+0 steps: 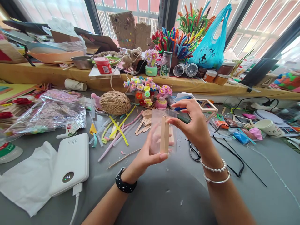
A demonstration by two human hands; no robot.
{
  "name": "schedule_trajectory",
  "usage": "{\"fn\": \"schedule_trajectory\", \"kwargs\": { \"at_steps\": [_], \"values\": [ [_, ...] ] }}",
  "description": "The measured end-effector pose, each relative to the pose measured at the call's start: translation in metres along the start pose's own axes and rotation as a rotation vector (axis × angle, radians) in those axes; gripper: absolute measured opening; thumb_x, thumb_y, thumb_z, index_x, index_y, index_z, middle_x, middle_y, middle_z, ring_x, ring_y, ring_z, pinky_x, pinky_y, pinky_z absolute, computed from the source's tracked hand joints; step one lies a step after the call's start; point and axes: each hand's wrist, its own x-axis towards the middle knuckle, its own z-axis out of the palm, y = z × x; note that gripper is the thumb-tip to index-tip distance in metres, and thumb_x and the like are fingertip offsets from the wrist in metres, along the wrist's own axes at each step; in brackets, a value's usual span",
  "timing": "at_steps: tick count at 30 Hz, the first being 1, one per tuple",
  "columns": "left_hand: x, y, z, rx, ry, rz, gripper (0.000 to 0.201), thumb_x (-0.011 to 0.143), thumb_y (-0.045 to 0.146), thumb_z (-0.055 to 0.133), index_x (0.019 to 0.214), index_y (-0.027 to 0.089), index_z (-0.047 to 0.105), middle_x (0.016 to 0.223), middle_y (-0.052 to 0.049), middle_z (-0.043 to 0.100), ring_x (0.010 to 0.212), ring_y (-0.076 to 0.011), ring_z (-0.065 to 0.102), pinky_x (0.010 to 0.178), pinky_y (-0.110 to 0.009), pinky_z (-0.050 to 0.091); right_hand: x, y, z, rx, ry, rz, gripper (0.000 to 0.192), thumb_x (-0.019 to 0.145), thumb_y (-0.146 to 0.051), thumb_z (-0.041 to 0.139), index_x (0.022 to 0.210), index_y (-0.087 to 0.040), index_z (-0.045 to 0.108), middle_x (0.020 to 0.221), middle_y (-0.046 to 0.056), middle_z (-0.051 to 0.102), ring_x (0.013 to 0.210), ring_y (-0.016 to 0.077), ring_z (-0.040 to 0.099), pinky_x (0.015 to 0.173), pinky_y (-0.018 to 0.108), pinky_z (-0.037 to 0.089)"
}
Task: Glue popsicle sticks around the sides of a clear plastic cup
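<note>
Head view: the gray tabletop (161,206) offers room between the forearms and toward the near side, with just a few small scraps on it; at the back, a cloth-covered ledge (47,73) rises and runs across. To the left, a white power bank (71,162) with a cable plugged in lies partly over a white tissue (30,178). Scissors (191,146) lie just beside the right wrist. Beyond the hands are a ball of jute twine (115,103), crossed yellow strips (118,131), a pile of loose craft sticks (147,114) and a small wooden frame (212,110).

Two upright wooden craft sticks (164,137) stand side by side against a clear plastic bag (156,116) at center. The left hand (146,153) grips them at the lower end, thumb in front and fingers behind the bag. The right hand (188,122) is spread, its thumb by the sticks' upper end and its fingers raised apart.
</note>
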Motion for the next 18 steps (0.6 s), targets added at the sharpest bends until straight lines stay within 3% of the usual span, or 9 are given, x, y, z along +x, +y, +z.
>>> {"fn": "schedule_trajectory", "kwargs": {
  "at_steps": [3, 6, 9, 13, 18],
  "values": [
    [0.000, -0.001, -0.004, -0.006, -0.036, -0.003, 0.089, 0.061, 0.033, 0.072, 0.133, 0.028, 0.020, 0.131, -0.016, 0.043, 0.112, -0.0351, 0.048, 0.085, -0.047, 0.043, 0.001, 0.001, -0.003, 0.070, -0.112, -0.013, 0.028, 0.073, -0.043, 0.062, 0.092, -0.022, 0.061, 0.098, 0.005, 0.061, 0.097, 0.0193, 0.054, 0.088, 0.035, 0.041],
    [0.000, 0.001, -0.008, 0.004, -0.015, -0.007, 0.079, 0.061, 0.033, 0.072, 0.126, 0.025, 0.028, 0.133, -0.016, 0.041, 0.111, -0.0355, 0.050, 0.086, -0.048, 0.041, 0.001, 0.004, -0.005, 0.204, -0.160, 0.065, 0.023, 0.072, -0.041, 0.063, 0.081, -0.020, 0.060, 0.082, 0.002, 0.062, 0.082, 0.0158, 0.056, 0.079, 0.031, 0.043],
    [0.002, 0.004, -0.009, 0.012, 0.057, 0.014, 0.070, 0.062, 0.032, 0.072, 0.121, 0.023, 0.035, 0.135, -0.014, 0.038, 0.114, -0.0350, 0.047, 0.089, -0.047, 0.040, 0.001, 0.010, -0.006, 0.302, -0.154, 0.129, 0.021, 0.071, -0.039, 0.064, 0.074, -0.019, 0.058, 0.071, -0.001, 0.059, 0.069, 0.0125, 0.053, 0.067, 0.026, 0.043],
    [0.005, 0.006, -0.010, 0.002, 0.154, 0.068, 0.060, 0.066, 0.036, 0.068, 0.119, 0.024, 0.041, 0.129, -0.010, 0.046, 0.120, -0.0331, 0.041, 0.090, -0.042, 0.041, 0.000, 0.018, -0.006, 0.323, -0.107, 0.176, 0.020, 0.070, -0.038, 0.065, 0.069, -0.020, 0.056, 0.068, -0.002, 0.056, 0.066, 0.0110, 0.050, 0.064, 0.026, 0.040],
    [0.009, 0.001, -0.014, -0.049, 0.169, 0.130, 0.061, 0.069, 0.045, 0.063, 0.123, 0.026, 0.043, 0.125, -0.008, 0.051, 0.118, -0.0301, 0.044, 0.089, -0.037, 0.042, -0.002, 0.023, -0.005, 0.319, -0.057, 0.225, 0.024, 0.069, -0.042, 0.065, 0.067, -0.020, 0.055, 0.066, -0.002, 0.053, 0.063, 0.0108, 0.048, 0.062, 0.027, 0.039]
  ]
}}
